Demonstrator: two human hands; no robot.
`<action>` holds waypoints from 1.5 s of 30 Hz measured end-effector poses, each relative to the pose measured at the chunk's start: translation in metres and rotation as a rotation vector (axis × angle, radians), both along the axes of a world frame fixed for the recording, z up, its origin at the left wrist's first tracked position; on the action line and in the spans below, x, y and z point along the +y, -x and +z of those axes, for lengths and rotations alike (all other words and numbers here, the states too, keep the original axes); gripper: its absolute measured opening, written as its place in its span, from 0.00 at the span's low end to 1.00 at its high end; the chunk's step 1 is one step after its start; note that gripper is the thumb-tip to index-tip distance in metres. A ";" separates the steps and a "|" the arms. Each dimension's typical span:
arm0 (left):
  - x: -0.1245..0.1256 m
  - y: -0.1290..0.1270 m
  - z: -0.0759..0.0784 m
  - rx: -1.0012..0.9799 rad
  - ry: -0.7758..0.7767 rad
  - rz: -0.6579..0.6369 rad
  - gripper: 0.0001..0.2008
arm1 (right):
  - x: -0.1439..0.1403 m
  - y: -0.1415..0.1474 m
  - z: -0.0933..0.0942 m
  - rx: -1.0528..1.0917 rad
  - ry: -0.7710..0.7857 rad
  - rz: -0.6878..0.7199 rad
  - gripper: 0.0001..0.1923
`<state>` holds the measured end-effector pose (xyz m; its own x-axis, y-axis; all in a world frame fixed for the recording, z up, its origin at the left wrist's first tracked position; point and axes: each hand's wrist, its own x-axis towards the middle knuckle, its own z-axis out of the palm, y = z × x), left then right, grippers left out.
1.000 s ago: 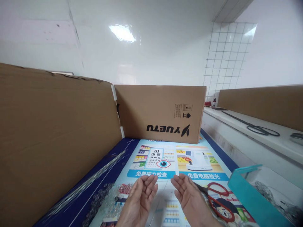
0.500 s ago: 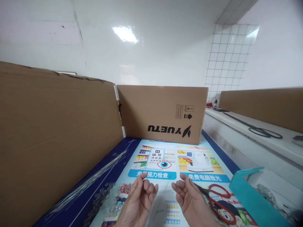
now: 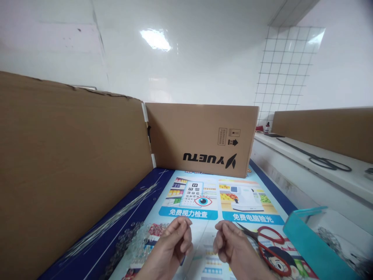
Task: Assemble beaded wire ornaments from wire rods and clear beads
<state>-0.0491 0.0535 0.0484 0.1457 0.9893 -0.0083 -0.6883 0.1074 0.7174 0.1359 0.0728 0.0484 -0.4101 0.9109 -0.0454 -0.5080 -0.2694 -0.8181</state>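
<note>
two curled hands over an untouched bench

nearest the camera, the left hand (image 3: 175,243) and the right hand (image 3: 230,245) hang side by side, a small gap between them, just above the printed poster (image 3: 204,202) that covers the bench. both have the fingers curled in toward the palm, loosely closed, and nothing can be seen inside either one; whether a very fine strand is pinched there cannot be told.

judging by how things lie, nothing has been started. the pile of clear beads (image 3: 131,243), small, rounded and glassy, sits undisturbed just left of the left hand. the bundle of thin wires (image 3: 116,219), long, straight and shiny, lies further left on the dark blue border, well apart from both hands. the red-handled scissors (image 3: 266,243) rest just right of the right hand, plastic loops and metal blades pointing toward it, not held. so picking up material is all left to do.

at the right edge, a teal box (image 3: 309,243) with stiff smooth walls holds something tangled and grey, too blurred to name.

further back, matte brown cardboard panels (image 3: 201,138) stand upright along the left and far sides, one printed "yuetu" upside down. beyond, a glossy white tiled wall (image 3: 279,74), and a white shelf (image 3: 294,151) carrying a black cable.
</note>
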 end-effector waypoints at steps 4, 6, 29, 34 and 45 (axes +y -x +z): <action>-0.002 0.004 0.003 0.287 0.011 -0.109 0.08 | 0.003 -0.003 0.000 -0.212 -0.132 0.056 0.14; -0.003 0.005 0.005 0.396 0.021 -0.153 0.09 | 0.005 -0.005 -0.002 -0.304 -0.197 0.091 0.16; 0.005 0.000 -0.020 0.675 -0.067 -0.211 0.14 | 0.004 -0.003 -0.010 -0.763 -0.432 0.286 0.15; 0.003 -0.002 -0.016 0.687 -0.059 -0.186 0.13 | 0.001 -0.002 -0.012 -0.773 -0.422 0.271 0.14; 0.007 -0.001 -0.023 0.686 -0.072 -0.173 0.13 | 0.003 0.002 -0.023 -0.738 -0.335 0.240 0.17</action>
<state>-0.0479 0.0601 0.0256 0.2859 0.9541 -0.0896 -0.0560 0.1100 0.9924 0.1344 0.0760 0.0254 -0.5654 0.8159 -0.1212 0.2286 0.0139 -0.9734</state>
